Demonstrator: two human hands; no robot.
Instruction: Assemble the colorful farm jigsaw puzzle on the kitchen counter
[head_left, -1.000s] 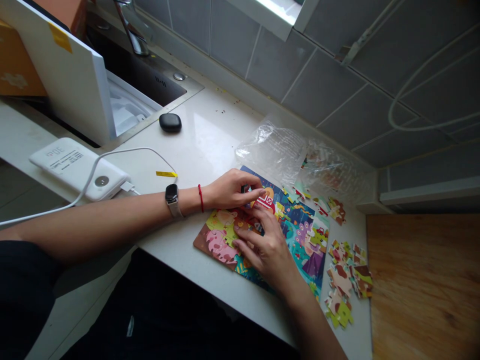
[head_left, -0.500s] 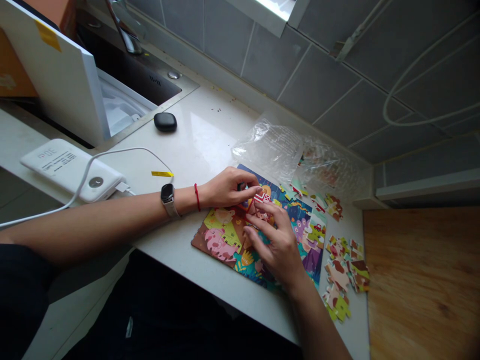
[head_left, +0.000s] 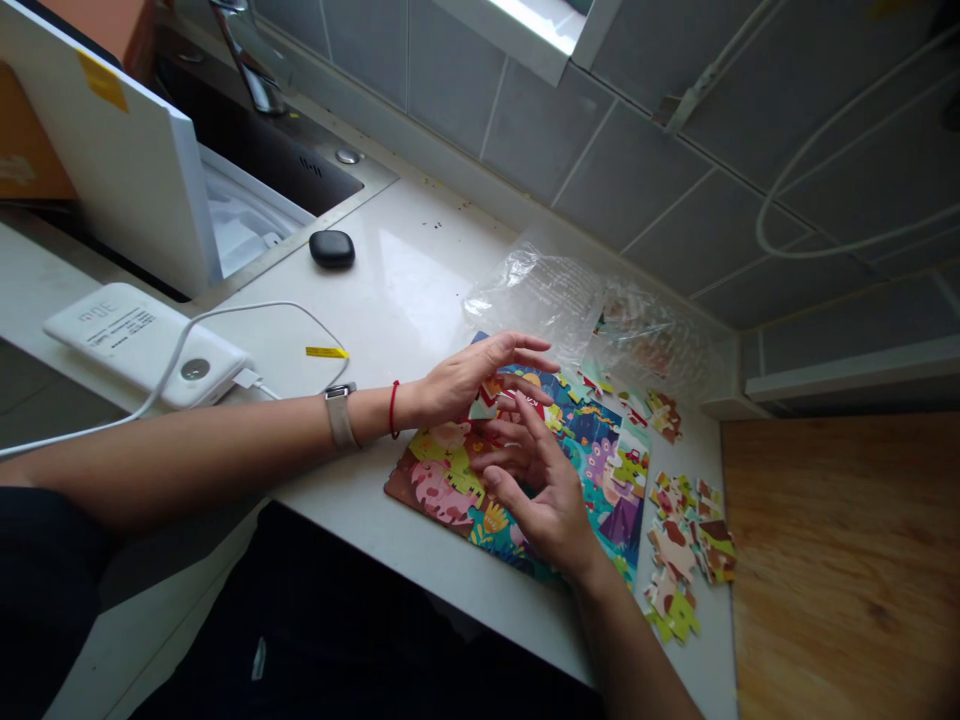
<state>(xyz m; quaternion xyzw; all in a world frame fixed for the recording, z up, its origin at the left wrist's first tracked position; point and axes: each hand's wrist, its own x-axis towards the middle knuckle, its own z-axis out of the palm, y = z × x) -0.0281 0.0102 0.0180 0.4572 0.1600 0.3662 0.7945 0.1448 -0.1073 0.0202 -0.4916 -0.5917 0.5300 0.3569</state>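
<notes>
A colourful cartoon jigsaw puzzle [head_left: 442, 490] lies in its flat tray near the counter's front edge, with a pink animal at its left and a purple one at its right. My left hand [head_left: 472, 378] hovers over the upper left of it, fingers stretched out to the right. Just below, my right hand [head_left: 551, 495] is palm-up-tilted with its fingers spread and curved, close to the left fingers. A red and white puzzle piece [head_left: 486, 402] shows beneath the left palm; whether it is touched or held I cannot tell. The hands cover the puzzle's middle.
Loose puzzle pieces [head_left: 679, 545] lie right of the puzzle, others [head_left: 664, 412] above them. Crumpled clear plastic [head_left: 544, 290] sits behind. At left are a white power bank [head_left: 142, 340] with its cable, a black case [head_left: 331, 248] and a sink [head_left: 330, 185] holding a white box [head_left: 142, 170].
Both hands have lifted slightly off the puzzle. The left fingers have straightened out to the right, and the right hand has turned over with its fingers spread. The left wrist has rotated.
</notes>
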